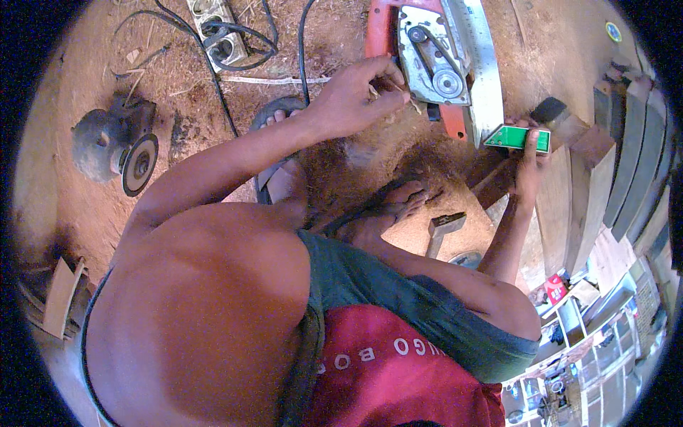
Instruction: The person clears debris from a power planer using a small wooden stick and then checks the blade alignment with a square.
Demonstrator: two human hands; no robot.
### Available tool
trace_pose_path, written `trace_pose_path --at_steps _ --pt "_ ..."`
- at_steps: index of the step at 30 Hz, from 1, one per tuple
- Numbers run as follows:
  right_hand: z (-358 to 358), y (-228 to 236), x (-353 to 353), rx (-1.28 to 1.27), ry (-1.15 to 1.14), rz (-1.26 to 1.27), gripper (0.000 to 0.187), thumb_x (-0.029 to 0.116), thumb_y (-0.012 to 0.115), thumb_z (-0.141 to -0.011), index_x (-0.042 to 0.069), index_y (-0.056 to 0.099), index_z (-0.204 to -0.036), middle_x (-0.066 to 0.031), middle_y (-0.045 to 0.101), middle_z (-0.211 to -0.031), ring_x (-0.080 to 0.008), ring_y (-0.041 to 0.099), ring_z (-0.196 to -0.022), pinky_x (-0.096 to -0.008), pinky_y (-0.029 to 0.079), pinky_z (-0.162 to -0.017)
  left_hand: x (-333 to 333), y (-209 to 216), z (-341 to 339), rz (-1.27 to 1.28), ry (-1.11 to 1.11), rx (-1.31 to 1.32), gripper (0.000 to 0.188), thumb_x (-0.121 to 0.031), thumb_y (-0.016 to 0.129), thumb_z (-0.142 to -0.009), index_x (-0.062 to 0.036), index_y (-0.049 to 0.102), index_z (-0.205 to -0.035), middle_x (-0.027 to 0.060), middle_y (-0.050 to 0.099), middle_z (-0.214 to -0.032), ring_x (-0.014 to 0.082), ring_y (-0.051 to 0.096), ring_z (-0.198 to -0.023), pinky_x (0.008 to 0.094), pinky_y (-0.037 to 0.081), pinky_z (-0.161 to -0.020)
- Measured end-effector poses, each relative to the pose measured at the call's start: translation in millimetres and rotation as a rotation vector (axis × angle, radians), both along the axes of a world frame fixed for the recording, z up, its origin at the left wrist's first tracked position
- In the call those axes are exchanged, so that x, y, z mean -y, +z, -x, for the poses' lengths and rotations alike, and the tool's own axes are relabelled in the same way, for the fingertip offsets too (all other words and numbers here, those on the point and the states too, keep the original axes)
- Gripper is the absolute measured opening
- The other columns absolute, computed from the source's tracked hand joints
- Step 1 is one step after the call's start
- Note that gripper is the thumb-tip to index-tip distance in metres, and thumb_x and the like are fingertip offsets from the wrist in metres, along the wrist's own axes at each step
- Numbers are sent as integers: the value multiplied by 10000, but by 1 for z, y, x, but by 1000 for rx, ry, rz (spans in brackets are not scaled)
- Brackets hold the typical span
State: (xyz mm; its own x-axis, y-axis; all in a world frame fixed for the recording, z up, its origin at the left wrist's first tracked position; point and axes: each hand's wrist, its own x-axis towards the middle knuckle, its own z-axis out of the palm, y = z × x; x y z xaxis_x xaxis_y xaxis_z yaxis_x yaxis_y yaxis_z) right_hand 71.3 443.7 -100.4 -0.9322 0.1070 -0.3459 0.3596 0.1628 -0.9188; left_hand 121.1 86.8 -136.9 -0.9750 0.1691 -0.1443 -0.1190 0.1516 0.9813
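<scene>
In my right hand [528,153] is the green handle [516,138] of a try square. The square's long silver blade [486,78] runs up from it beside a red power tool. This tool, which looks like an electric planer [455,121], has a side cover off, showing a drive belt [429,53] around two pulleys. Close to the tool's left side, my left hand [373,92] is closed in a pinch. A thin pale sliver shows at its fingertips, too small to name.
An angle grinder [107,146] with a disc lies at left on the dusty ground. Beyond it are a power strip [217,32] and black cables. A hammer [445,224] is near my foot [402,203]. Wooden boards [576,192] stand at right, near shelving [573,320].
</scene>
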Motion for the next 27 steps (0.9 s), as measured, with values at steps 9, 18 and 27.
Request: trace_pose_path --at_steps 9,18,27 --pt "-1 2 3 13 -3 -54 396 334 618 -1007 7 570 -1225 -113 659 -1104 -278 664 -1054 -396 532 -925 4 -9 4 -30 36 -20 294 -254 737 -872 -14 648 -1015 131 693 -901 235 692 -845 372 534 -783" --pt "-5 7 6 0 -46 -105 298 312 624 -1010 55 597 -1156 -94 701 -1050 -198 654 -955 -351 524 -867 6 31 40 447 -75 -681 363 -281 755 -808 -84 634 -1089 117 613 -1110 334 588 -1082 448 466 -953" --pt "-38 53 -38 -251 -306 72 410 338 605 -1008 7 554 -1244 -190 658 -1207 -320 667 -1085 -433 528 -974 -97 53 114 678 -1021 -929 788 -483 849 -629 -45 603 -1237 159 658 -1194 354 579 -1207 475 481 -980"
